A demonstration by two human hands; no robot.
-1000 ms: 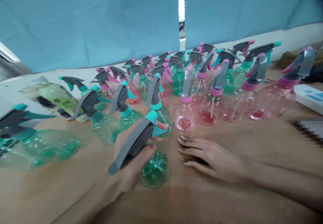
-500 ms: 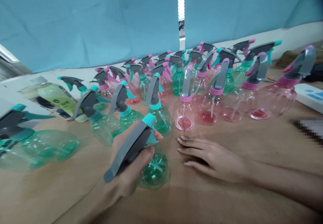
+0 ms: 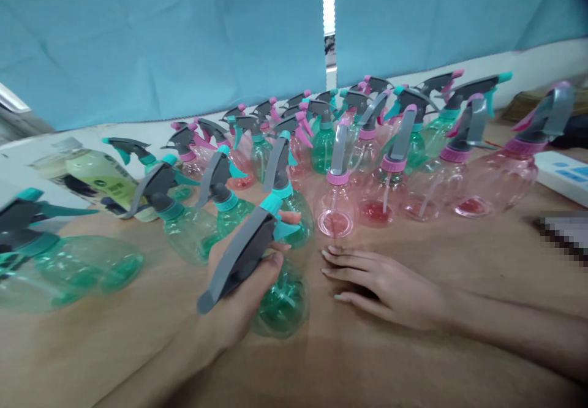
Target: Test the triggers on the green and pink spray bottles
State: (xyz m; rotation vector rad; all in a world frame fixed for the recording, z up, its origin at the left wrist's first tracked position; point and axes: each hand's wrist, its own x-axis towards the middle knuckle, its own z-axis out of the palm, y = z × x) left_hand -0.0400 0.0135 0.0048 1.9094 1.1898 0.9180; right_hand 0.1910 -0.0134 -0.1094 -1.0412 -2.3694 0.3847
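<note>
The spray bottle [image 3: 281, 307] is in the left hand [image 3: 236, 307], low in the middle, with its round belly just under the grip. The fingers wrap snugly around its neck, with the thumb on the near side and one finger stretched out by the blue-green trigger [image 3: 285, 230]. Half a second ago that finger was curled in and the trigger sat closer to the neck. Now the finger is out and the trigger sticks forward again. I think that means one squeeze is over and let go. The spray top [image 3: 241, 258] is a bit higher now too.

The bottle is see-through green plastic, shiny and bumpy, round like a fat fruit. Its top is smooth, hard gray plastic with a long bent tail that hangs back over the wrist. I can't tell how much water is inside.

Right of the grip, the right hand [image 3: 383, 282] rests palm down with loose fingers, holding nothing. It has stayed put.

Just past the grip stands a green bottle [image 3: 301, 212], and to its right a pink bottle [image 3: 337, 209] with a ridged collar. Under it all is the flat brown table [image 3: 367, 368]. Far behind hangs a wrinkly blue cloth [image 3: 184, 40].
</note>
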